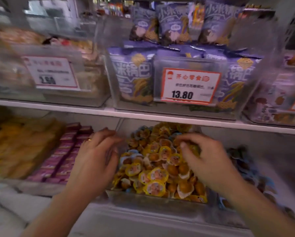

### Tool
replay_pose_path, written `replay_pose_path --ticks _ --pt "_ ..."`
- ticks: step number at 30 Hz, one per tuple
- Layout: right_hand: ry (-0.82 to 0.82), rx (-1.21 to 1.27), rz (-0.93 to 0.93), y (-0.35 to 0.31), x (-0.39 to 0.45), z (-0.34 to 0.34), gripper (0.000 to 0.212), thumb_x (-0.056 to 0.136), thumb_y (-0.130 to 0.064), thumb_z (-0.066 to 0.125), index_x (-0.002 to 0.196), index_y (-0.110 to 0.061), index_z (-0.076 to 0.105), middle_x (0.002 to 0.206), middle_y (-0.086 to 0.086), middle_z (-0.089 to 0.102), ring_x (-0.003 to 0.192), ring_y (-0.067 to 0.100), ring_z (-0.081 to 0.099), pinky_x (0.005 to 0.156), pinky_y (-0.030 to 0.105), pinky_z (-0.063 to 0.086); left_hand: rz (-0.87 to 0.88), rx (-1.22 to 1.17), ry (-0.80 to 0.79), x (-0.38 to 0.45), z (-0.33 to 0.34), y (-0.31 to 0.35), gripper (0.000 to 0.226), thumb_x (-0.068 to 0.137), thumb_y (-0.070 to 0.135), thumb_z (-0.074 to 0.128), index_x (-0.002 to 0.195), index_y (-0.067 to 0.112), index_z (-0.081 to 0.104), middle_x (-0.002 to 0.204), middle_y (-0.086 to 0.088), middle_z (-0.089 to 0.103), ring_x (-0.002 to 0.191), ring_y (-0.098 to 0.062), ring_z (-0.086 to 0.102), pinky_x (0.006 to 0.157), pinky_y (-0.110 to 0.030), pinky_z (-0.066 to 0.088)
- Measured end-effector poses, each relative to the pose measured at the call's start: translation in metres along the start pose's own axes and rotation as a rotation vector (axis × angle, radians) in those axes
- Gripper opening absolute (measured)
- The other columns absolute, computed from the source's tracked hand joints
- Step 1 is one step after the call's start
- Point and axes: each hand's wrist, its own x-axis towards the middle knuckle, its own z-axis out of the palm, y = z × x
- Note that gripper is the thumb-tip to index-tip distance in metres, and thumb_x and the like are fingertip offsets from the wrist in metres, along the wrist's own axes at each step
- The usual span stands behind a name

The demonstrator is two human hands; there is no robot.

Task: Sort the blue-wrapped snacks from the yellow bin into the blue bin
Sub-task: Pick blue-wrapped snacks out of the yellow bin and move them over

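right hand [201, 156] pinches a small yellow-wrapped snack [193, 148] over the clear plastic bin of yellow snacks [157, 197]; left hand [95, 159], fingers relaxed, rests on its left wall.

Price tag [190, 85] on purple-bag bin: 13.80. Left tag [52, 72]: 2.50, blurry.

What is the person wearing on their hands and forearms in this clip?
Both forearms are bare with no sleeves in view. The left hand has a gold-coloured ring on one finger. The right hand shows no ring, glove or watch.
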Motion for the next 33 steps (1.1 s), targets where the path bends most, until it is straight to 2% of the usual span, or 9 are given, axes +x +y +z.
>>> replay_pose_path --ticks 5,8,11,16,21,26,29,31,33 --pt "-0.478 -0.191 -0.134 -0.042 0.038 0.09 0.043 0.089 -0.041 0.059 0.13 -0.029 0.057 0.121 -0.004 0.061 0.113 0.015 0.055 0.087 0.019 0.039 -0.096 -0.103 -0.03 -0.021 -0.009 -0.025 0.031 0.087 0.029 0.054 0.113 0.026 0.069 0.122 0.01 0.059 0.112 -0.012 0.06 0.094 -0.026 0.047" --pt "-0.734 -0.338 -0.063 -0.041 0.069 0.129 0.043 0.085 -0.052 0.064 0.124 -0.038 0.056 0.115 -0.013 0.061 0.117 0.018 0.056 0.079 0.017 0.041 -0.127 -0.128 -0.025 -0.025 -0.012 -0.03 0.03 0.087 0.03 0.054 0.113 0.03 0.068 0.121 0.015 0.058 0.109 -0.008 0.059 0.09 -0.021 0.045" --pt "-0.874 -0.566 -0.054 -0.035 0.085 0.151 0.06 0.08 -0.064 0.063 0.132 -0.036 0.054 0.139 0.003 0.054 0.131 0.029 0.047 0.101 0.033 0.042 -0.129 -0.182 -0.003 -0.022 -0.016 -0.03 0.028 0.089 0.033 0.051 0.113 0.033 0.067 0.12 0.019 0.056 0.107 -0.006 0.059 0.089 -0.03 0.051" --pt "-0.894 -0.617 -0.048 -0.034 0.096 0.163 0.049 0.073 -0.057 0.065 0.114 -0.031 0.063 0.114 0.0 0.067 0.106 0.022 0.064 0.085 0.03 0.054 -0.094 -0.245 0.044 -0.019 -0.017 -0.026 0.027 0.09 0.032 0.05 0.111 0.032 0.067 0.116 0.018 0.056 0.103 -0.005 0.058 0.087 -0.027 0.05" --pt "-0.987 -0.641 0.086 -0.029 0.098 0.159 0.078 0.078 -0.059 0.054 0.147 -0.034 0.028 0.146 0.005 0.048 0.125 0.026 0.053 0.095 0.027 0.043 -0.088 -0.246 0.038 -0.023 -0.021 -0.03 0.025 0.091 0.031 0.051 0.11 0.034 0.067 0.115 0.021 0.054 0.102 0.001 0.054 0.082 -0.001 0.035" --pt "-0.892 -0.363 0.08 -0.031 0.092 0.153 0.045 0.081 -0.028 0.069 0.125 -0.027 0.059 0.12 -0.003 0.064 0.107 0.012 0.061 0.094 0.03 0.051 -0.103 -0.286 0.062 -0.024 -0.026 -0.031 0.025 0.091 0.032 0.05 0.109 0.033 0.068 0.112 0.022 0.055 0.1 0.001 0.055 0.081 0.0 0.034" --pt "-0.695 -0.061 0.149 -0.028 0.092 0.137 0.024 0.082 -0.005 0.076 0.105 -0.007 0.068 0.093 0.002 0.069 0.079 0.003 0.066 0.069 0.018 0.053 -0.109 -0.32 0.079 -0.022 -0.026 -0.027 0.024 0.091 0.028 0.052 0.108 0.033 0.069 0.112 0.021 0.057 0.099 0.001 0.057 0.082 -0.009 0.041" --pt "-0.564 0.085 0.261 -0.029 0.093 0.122 0.022 0.085 -0.003 0.072 0.105 -0.009 0.065 0.077 0.009 0.069 0.054 0.01 0.061 0.046 0.02 0.047 -0.093 -0.342 0.095 -0.021 -0.024 -0.021 0.023 0.091 0.026 0.054 0.107 0.033 0.068 0.111 0.022 0.057 0.1 0.001 0.057 0.082 -0.005 0.039" --pt "-0.461 0.179 0.378 -0.025 0.094 0.103 0.019 0.089 -0.005 0.067 0.106 -0.014 0.064 0.065 0.012 0.066 0.041 0.018 0.052 0.038 0.021 0.039 -0.061 -0.374 0.111 -0.021 -0.02 -0.01 0.022 0.093 0.024 0.053 0.107 0.032 0.068 0.111 0.022 0.057 0.102 0.001 0.056 0.086 -0.01 0.044"
